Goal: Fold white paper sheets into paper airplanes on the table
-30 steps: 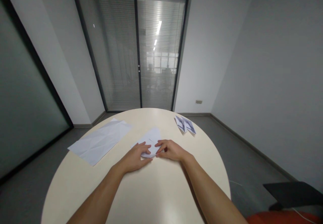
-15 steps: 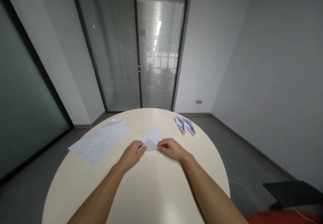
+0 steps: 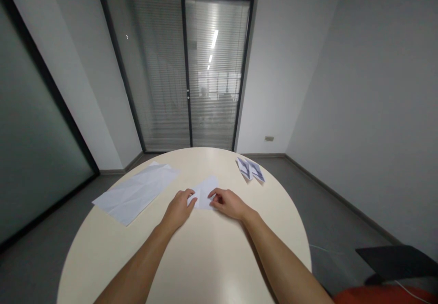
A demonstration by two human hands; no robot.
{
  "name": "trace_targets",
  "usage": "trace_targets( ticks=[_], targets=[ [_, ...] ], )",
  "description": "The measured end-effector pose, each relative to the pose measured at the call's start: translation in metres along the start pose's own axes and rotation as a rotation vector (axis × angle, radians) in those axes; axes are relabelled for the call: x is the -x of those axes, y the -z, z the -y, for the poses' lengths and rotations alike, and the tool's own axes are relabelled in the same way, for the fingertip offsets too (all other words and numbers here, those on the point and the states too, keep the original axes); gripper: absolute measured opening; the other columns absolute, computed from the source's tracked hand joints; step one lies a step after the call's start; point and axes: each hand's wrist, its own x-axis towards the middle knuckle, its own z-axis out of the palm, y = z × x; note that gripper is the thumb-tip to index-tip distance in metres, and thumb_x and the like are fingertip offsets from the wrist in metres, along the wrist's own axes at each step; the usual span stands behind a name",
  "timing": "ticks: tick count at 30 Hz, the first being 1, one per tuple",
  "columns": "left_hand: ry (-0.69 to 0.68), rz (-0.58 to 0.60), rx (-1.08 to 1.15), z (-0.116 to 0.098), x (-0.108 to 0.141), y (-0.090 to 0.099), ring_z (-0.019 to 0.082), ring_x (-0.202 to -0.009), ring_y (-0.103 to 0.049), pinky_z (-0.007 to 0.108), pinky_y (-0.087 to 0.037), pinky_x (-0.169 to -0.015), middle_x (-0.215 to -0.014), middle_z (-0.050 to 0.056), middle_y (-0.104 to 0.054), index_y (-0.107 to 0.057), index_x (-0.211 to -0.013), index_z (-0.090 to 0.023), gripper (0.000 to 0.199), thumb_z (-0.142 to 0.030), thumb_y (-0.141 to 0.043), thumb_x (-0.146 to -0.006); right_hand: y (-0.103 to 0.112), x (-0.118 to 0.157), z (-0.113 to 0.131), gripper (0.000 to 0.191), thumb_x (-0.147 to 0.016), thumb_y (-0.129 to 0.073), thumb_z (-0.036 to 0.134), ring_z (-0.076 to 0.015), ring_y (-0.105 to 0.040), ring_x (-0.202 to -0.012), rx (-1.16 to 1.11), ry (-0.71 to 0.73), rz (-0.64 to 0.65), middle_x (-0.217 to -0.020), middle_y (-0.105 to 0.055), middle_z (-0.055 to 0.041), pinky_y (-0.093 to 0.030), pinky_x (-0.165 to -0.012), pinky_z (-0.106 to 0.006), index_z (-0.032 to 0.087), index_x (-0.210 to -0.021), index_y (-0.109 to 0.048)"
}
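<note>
A small white sheet of paper [image 3: 204,193] with a crease down it lies on the table between my hands. My left hand [image 3: 179,209] grips its left edge, thumb on top and fingers curled behind. At the right side of the same sheet, my right hand [image 3: 231,203] has its fingers bent and the thumb close to the forefinger, closed on the edge. The fingers partly cover both lower corners of the paper.
On the left of the round table [image 3: 191,258] lies a large creased white sheet [image 3: 138,192]. Folded paper with dark printing [image 3: 251,170] stands near the right rim. A black chair part [image 3: 397,262] is beyond the table at lower right.
The raised triangular flap at the front of the small paper no longer shows, and the sheet looks flatter. My right hand has shifted slightly left over it; my left hand has barely moved.
</note>
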Motion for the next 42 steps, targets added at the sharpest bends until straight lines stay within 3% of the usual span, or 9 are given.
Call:
trace_targets(
  ticks=[9, 16, 23, 32, 36, 40, 42],
  targets=[
    [-0.126, 0.037, -0.055, -0.007, 0.003, 0.002, 0.021, -0.112, -0.057, 0.034, -0.045, -0.101, -0.116, 0.006, -0.065, -0.067, -0.114, -0.020, 0.024, -0.017, -0.056, -0.093, 0.003, 0.000, 0.009, 0.025, -0.083, -0.064, 0.023, -0.0166, -0.065, -0.079, 0.064, 0.031, 0.029, -0.093, -0.075, -0.0045, -0.047, -0.074, -0.026, 0.021, -0.105, -0.077],
    [-0.077, 0.059, -0.166, -0.019, 0.007, 0.005, 0.023, -0.117, -0.056, 0.035, -0.047, -0.101, -0.121, 0.008, -0.065, -0.073, -0.111, -0.021, 0.025, -0.032, -0.057, -0.094, 0.004, -0.001, 0.004, 0.019, -0.082, -0.070, 0.025, -0.0209, -0.064, -0.091, 0.145, 0.132, 0.027, -0.091, -0.074, -0.0059, -0.047, -0.085, -0.030, 0.023, -0.098, -0.080],
    [-0.077, 0.055, -0.221, -0.018, 0.007, -0.002, 0.023, -0.118, -0.055, 0.035, -0.045, -0.104, -0.125, 0.008, -0.064, -0.070, -0.118, -0.020, 0.030, -0.035, -0.056, -0.095, 0.002, -0.001, -0.002, 0.021, -0.082, -0.069, 0.023, -0.0227, -0.065, -0.105, 0.098, 0.161, 0.033, -0.114, -0.073, -0.0082, -0.049, -0.093, -0.032, 0.024, -0.099, -0.081],
    [-0.076, 0.098, -0.305, -0.022, 0.002, 0.006, 0.023, -0.104, -0.058, 0.036, -0.045, -0.095, -0.109, 0.007, -0.068, -0.072, -0.111, -0.021, 0.026, -0.022, -0.051, -0.097, 0.001, -0.004, -0.003, 0.022, -0.074, -0.070, 0.015, -0.0233, -0.064, -0.111, 0.047, 0.197, 0.080, -0.096, -0.078, -0.0003, -0.043, -0.104, -0.036, 0.027, -0.090, -0.081],
    [-0.082, 0.089, -0.284, -0.027, 0.006, 0.005, 0.024, -0.106, -0.057, 0.036, -0.045, -0.095, -0.110, 0.008, -0.066, -0.071, -0.112, -0.021, 0.026, -0.028, -0.051, -0.097, 0.002, -0.003, -0.003, 0.027, -0.077, -0.071, 0.018, -0.0236, -0.063, -0.113, 0.010, 0.189, 0.108, -0.103, -0.077, -0.0026, -0.044, -0.104, -0.036, 0.026, -0.102, -0.079],
    [-0.079, 0.062, -0.233, -0.029, 0.011, 0.001, 0.028, -0.110, -0.055, 0.039, -0.045, -0.097, -0.115, 0.010, -0.064, -0.069, -0.115, -0.020, 0.036, -0.046, -0.060, -0.090, 0.002, 0.000, -0.005, 0.055, -0.077, -0.077, 0.038, -0.0282, -0.057, -0.125, 0.080, 0.142, 0.050, -0.132, -0.065, -0.0116, -0.041, -0.109, -0.042, 0.021, -0.128, -0.067],
    [-0.092, 0.067, -0.225, -0.029, 0.012, -0.001, 0.029, -0.114, -0.054, 0.040, -0.044, -0.100, -0.120, 0.011, -0.064, -0.069, -0.118, -0.020, 0.042, -0.048, -0.062, -0.088, 0.002, 0.001, -0.005, 0.062, -0.077, -0.077, 0.046, -0.0303, -0.053, -0.129, 0.141, 0.122, 0.051, -0.137, -0.062, -0.0143, -0.038, -0.112, -0.045, 0.020, -0.132, -0.065]
  ],
)
